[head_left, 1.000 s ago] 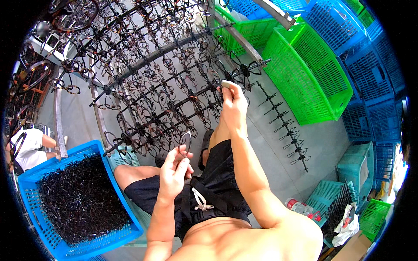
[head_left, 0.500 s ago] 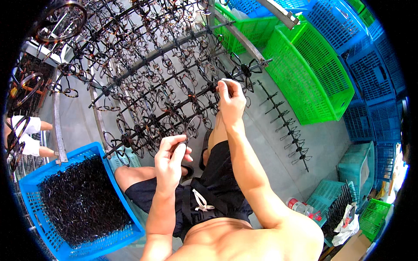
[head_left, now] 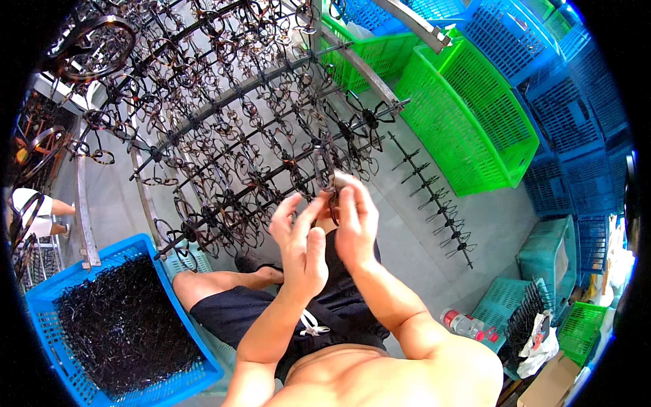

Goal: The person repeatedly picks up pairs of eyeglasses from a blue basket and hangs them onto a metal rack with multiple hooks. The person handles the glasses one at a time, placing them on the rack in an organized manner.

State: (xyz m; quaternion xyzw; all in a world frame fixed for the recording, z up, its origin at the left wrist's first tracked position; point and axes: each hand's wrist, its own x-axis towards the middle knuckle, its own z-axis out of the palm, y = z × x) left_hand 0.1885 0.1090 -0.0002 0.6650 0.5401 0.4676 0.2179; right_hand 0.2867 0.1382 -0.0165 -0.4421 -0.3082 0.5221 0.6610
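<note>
My two hands are close together in front of the lowest bars of a rack (head_left: 224, 102) hung with many dark and tortoiseshell looped pieces like eyeglass frames. My right hand (head_left: 356, 227) has its fingers curled and pressed together at a dark eyeglass frame (head_left: 333, 211), whose loop shows beside the fingertips. Facing it, my left hand (head_left: 300, 254) has its fingers apart and slightly blurred, their tips close to the same frame; whether they touch it is unclear. To the left, a blue basket (head_left: 152, 254) holds a heap of thin, dark pieces (head_left: 125, 325).
A spiked rod (head_left: 434, 193) lies on the floor to the right. Beyond it stand a green basket (head_left: 468, 129) and stacked blue crates (head_left: 569, 115). Plastic bottles (head_left: 464, 323) and a teal crate (head_left: 498, 305) are at lower right. Another person's arm (head_left: 62, 207) shows at far left.
My right hand has come down and back from the rack. My left hand has moved right to meet it, its fingers spreading from a pinch. The view has shifted slightly.
</note>
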